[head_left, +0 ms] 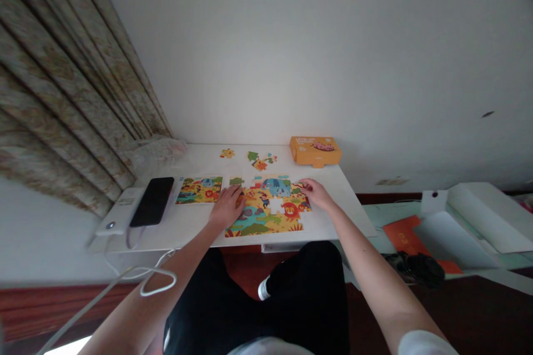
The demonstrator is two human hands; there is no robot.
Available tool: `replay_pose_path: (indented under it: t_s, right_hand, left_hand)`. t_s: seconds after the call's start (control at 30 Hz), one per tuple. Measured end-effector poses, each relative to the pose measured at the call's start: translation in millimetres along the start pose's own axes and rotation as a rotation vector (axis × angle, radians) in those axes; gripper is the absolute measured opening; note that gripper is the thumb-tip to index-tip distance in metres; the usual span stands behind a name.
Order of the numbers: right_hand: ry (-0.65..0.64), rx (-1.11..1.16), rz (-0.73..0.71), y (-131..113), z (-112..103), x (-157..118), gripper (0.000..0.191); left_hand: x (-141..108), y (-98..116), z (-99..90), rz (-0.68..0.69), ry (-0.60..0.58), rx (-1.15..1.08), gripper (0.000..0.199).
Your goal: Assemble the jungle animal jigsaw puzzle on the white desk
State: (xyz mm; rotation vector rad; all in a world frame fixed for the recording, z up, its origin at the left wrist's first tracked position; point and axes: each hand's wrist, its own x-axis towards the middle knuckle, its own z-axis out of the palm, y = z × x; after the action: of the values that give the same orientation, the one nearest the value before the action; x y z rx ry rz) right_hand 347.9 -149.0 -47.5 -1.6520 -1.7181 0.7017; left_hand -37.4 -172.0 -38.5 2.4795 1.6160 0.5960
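Note:
A partly assembled jigsaw puzzle (254,227) with colourful animals lies near the table's front edge. It has a gap showing white tabletop right of its middle, beside the red lion. My left hand (227,206) lies flat over the puzzle's left edge, fingers stretched out. At the upper right edge, my right hand (317,194) pinches a puzzle piece (300,184) between thumb and fingers, right of the blue elephant. The fingers partly cover that piece. Left of my left hand is a reference picture (200,189) of the same scene.
Loose puzzle pieces (261,161) lie at the back, with another small group (227,153) to their left. A yellow puzzle box (315,151) stands at the back right. A black phone (152,201) rests on a white power strip (120,211) at the left, with a cable (160,273) hanging down.

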Motion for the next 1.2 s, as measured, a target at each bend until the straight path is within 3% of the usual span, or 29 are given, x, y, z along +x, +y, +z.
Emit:
replay_pose_path:
  t_s: [0.17, 0.3, 0.43, 0.6, 1.03, 1.2]
  right_hand:
    - [0.088, -0.248, -0.146, -20, 6, -21, 0.029]
    - [0.026, -0.444, -0.242, -45, 21, -49, 0.041]
    - [-0.036, -0.57, -0.14, -56, 35, -67, 0.052]
    - [-0.109, -0.583, -0.039, -57, 39, -68, 0.058]
    - [-0.233, -0.634, 0.055, -64, 37, -71, 0.071]
    - [-0.216, -0.6, 0.042, -61, 42, -68, 0.071]
  left_hand:
    - [0, 1, -1.3, 0.0, 0.005, 0.001, 0.044]
    - [0, 1, -1.7, -0.002, -0.003, -0.003, 0.044]
    - [0, 1, -1.6, -0.003, 0.0, -0.013, 0.043]
    - [0, 0, -0.9, 0.01, -0.004, 0.005, 0.044]
    - [0, 0, -1.3, 0.008, -0.018, 0.019, 0.045]
    - [1, 3, -2.5, -0.016, -0.026, -0.006, 0.045]
